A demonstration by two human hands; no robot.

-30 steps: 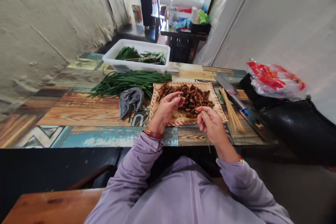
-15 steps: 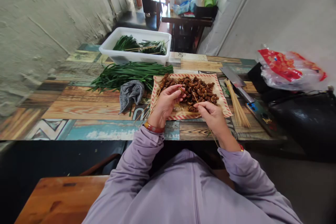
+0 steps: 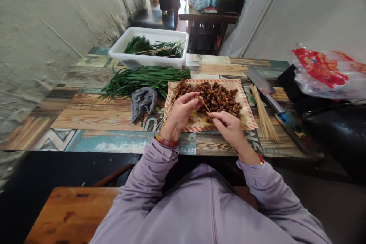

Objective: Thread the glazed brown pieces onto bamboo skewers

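A heap of glossy dark-brown morsels (image 3: 219, 97), of a kind I cannot make out, lies on a tray liner with red-striped edges (image 3: 251, 122). My left hand (image 3: 183, 110) is over its left part, thumb and fingers pinching one small brown morsel. My right hand (image 3: 228, 126) grips a thin bamboo skewer (image 3: 207, 107), whose tip reaches the morsel at my left fingertips. The skewer's rear end passes under my right wrist. Several filled skewers (image 3: 168, 112) rest at the tray's left edge, partly hidden by my left hand.
Loose bamboo skewers (image 3: 264, 118), a cleaver (image 3: 265, 87) and a phone (image 3: 296, 131) lie on the right. Left of the tray are a grey cloth (image 3: 143, 103) and long green chives (image 3: 143, 80). Behind stands a white plastic tub (image 3: 154, 61) with more greens. A red-and-clear plastic bag (image 3: 323, 70) sits far right.
My right hand has brought the skewer's tip up and left to the morsel in my left fingers. The view has shifted slightly; the left hand stays pinched.
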